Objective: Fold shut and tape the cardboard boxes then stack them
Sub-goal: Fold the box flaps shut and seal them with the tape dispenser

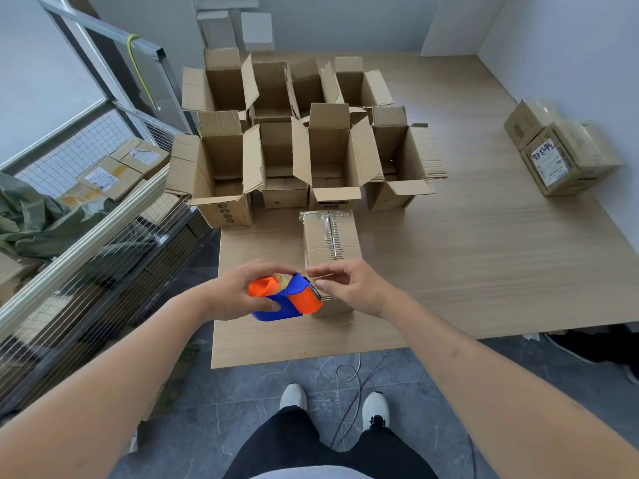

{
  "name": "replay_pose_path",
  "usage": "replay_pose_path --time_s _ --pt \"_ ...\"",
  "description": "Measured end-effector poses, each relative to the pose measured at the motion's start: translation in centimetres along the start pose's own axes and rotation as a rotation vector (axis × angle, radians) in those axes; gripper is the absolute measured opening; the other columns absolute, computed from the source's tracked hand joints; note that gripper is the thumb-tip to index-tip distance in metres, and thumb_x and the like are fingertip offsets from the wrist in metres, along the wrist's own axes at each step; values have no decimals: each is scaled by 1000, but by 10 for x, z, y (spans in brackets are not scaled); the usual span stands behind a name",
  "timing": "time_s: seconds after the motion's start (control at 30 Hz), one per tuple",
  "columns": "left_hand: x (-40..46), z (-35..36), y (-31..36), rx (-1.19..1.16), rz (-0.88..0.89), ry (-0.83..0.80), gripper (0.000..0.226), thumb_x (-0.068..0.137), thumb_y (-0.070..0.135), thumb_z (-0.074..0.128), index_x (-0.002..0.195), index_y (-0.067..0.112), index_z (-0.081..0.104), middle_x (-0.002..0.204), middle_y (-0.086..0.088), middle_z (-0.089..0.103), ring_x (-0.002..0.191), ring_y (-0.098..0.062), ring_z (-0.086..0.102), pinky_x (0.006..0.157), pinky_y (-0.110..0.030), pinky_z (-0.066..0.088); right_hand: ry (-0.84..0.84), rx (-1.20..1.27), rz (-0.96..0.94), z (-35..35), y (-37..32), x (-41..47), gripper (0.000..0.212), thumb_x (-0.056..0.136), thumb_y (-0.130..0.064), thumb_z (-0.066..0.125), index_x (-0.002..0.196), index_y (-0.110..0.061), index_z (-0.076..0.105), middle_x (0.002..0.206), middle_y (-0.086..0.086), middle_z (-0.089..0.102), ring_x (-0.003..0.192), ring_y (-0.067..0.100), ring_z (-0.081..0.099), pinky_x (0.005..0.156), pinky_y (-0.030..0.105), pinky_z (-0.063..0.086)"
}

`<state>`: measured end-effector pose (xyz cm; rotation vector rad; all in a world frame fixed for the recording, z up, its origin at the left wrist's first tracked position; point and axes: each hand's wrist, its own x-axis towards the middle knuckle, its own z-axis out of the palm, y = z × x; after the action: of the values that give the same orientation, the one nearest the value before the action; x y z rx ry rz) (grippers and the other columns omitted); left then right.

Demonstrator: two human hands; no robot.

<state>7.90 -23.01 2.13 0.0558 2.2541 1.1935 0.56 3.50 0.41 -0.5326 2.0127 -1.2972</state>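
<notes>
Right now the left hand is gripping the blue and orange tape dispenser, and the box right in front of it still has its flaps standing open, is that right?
Not quite. The head view shows the left hand gripping the blue and orange tape dispenser, but the box right in front of it is folded shut with tape along its top seam. The open boxes stand behind it.

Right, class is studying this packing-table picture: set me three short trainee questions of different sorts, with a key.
1. True or false: the closed box nearest the person already has tape along its top seam.
2. Which hand grips the blue and orange tape dispenser? A) left hand B) right hand C) neither
3. Fill in: the boxes with upright flaps behind the closed box are still ____.

Key: 1 true; 2 A; 3 open
</notes>
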Motion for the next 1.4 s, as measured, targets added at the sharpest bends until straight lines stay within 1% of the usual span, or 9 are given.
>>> replay_pose_path --time_s 0.1,0.23,0.37,0.57,0.7,0.87,1.07,1.23,1.4 --pt "2 3 5 3 11 0 64 89 26 78 134 61 49 131 19 51 120 -10 53 101 -46 52 41 14 -4 2 -2 1 21 99 -12 66 116 -17 76 104 -3 77 99 15 73 88 36 62" --pt "2 8 13 2 29 1 64 91 26 76 136 60 48 132 19 51 122 -9 51 103 -44 50 119 75 5 0 -1 -2 12 94 -8 72 104 -11 79 92 4 78 88 20 76 78 38 64" --pt "4 15 21 96 71 -8 70 97 28 69 143 68 35 130 14 51 117 -8 49 99 -35 44 282 130 31 2 5 -7 5 89 -7 78 92 -10 81 83 6 77 79 25 76 70 37 64" --pt "9 21 28 264 54 -82 70 105 32 56 145 74 17 120 5 50 106 -19 50 97 -41 44 449 164 117 5 25 -18 7 86 -1 78 85 -8 81 75 8 76 63 22 72 65 33 63" --pt "5 17 21 335 13 -152 66 106 35 51 142 78 15 120 10 48 105 -15 52 92 -35 45 502 138 164 -4 41 -32 13 87 -5 78 79 -15 80 71 5 76 60 20 71 65 37 63" --pt "-4 11 4 271 -32 -121 54 110 36 42 144 73 23 122 16 49 105 -6 51 82 -23 39 573 106 207 -29 56 -47 13 88 -8 79 81 -19 80 72 2 76 60 21 72 61 35 63" --pt "6 22 7 334 -87 -100 52 110 38 38 145 72 21 114 9 47 96 -11 51 76 -24 39 621 14 290 -19 66 -45 15 87 -16 80 78 -28 80 73 -10 76 53 20 70 53 31 61" --pt "14 30 7 366 -100 -68 50 110 42 36 146 72 18 112 4 47 93 -14 52 76 -28 40 663 -34 348 -16 75 -38 15 85 -29 81 74 -37 78 74 -22 74 47 15 68 56 31 61" --pt "17 30 2 338 -109 -60 49 110 42 35 144 73 20 112 4 48 95 -14 52 78 -30 40 632 -1 337 -17 86 -34 13 85 -35 82 77 -43 76 85 -19 76 50 16 70 59 33 57"
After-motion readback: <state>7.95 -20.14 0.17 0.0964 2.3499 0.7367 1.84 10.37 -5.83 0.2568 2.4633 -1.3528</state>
